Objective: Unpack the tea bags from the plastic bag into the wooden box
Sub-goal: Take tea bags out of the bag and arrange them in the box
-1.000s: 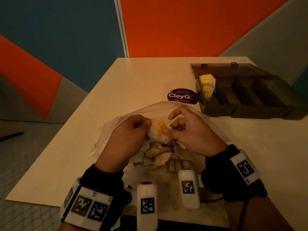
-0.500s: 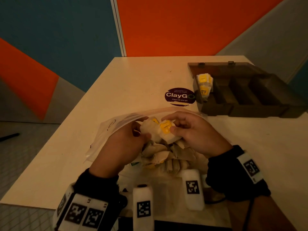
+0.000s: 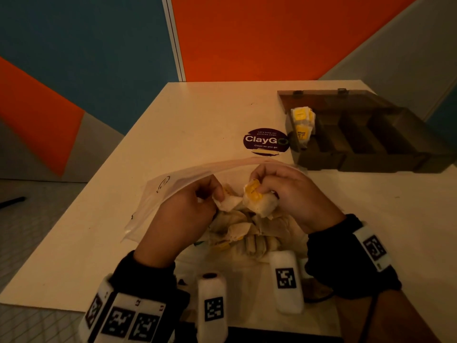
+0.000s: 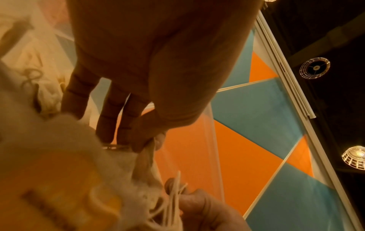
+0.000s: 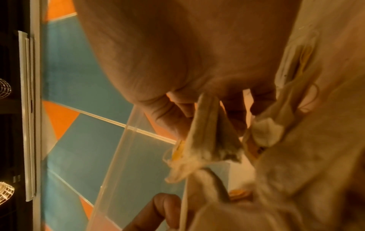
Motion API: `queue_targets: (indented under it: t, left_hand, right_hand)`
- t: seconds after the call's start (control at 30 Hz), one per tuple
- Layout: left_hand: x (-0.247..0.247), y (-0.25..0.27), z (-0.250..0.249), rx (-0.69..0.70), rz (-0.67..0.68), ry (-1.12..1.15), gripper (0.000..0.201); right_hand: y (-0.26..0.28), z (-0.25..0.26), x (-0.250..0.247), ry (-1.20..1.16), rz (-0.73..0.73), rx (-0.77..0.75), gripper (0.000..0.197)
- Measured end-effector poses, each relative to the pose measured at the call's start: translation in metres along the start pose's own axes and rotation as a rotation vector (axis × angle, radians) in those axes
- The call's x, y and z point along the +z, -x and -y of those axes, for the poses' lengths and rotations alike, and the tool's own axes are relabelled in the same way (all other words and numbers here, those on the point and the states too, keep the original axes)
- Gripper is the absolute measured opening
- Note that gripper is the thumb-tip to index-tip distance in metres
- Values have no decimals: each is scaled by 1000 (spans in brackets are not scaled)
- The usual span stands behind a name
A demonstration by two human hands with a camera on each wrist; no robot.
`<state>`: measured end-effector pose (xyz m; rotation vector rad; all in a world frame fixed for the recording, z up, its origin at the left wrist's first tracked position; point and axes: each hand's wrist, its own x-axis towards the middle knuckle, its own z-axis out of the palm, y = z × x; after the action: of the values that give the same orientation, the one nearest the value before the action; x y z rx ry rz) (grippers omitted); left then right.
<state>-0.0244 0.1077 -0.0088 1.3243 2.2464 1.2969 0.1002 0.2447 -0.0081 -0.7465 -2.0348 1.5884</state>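
Note:
A clear plastic bag point(image 3: 173, 191) lies open on the table with a heap of pale tea bags point(image 3: 237, 229) inside. My left hand point(image 3: 217, 198) pinches one tea bag point(image 3: 228, 203) by its top; the left wrist view shows its fingertips point(image 4: 138, 143) closed on the paper. My right hand point(image 3: 259, 188) grips a small bunch of yellow-tagged tea bags point(image 3: 257, 201), which hang from its fingers in the right wrist view point(image 5: 209, 140). The open wooden box point(image 3: 371, 157) stands at the far right, with several yellow-tagged tea bags point(image 3: 302, 122) upright in its leftmost compartment.
A round purple "ClayGo" sticker point(image 3: 265, 141) lies on the table between the bag and the box. The box lid point(image 3: 321, 97) lies folded back behind it. The table's left edge point(image 3: 74, 219) drops to the floor. Orange and blue wall panels stand behind.
My hands have drawn slightly apart over the bag. The right hand keeps the yellow-tagged bunch and has curled tighter, while the left now pinches a separate tea bag.

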Motion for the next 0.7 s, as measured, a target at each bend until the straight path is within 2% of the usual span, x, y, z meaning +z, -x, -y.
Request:
queue_targets:
  t: [0.3,0.53,0.6,0.7]
  left_hand:
    - [0,0,5,7,-30,16,33]
    - [3,2,-2,-23,-6,62,23]
    - [2,1,-3,-37,-23,86,23]
    - [-2,3,-7,-52,-31,95,16]
  right_hand:
    - [1,-1,0,-13,51,20,14]
    - [9,1,0,-50,234,-7,12]
    - [10,2,1,-67,210,-14,12]
    - [7,2,2,-81,20,6,11]
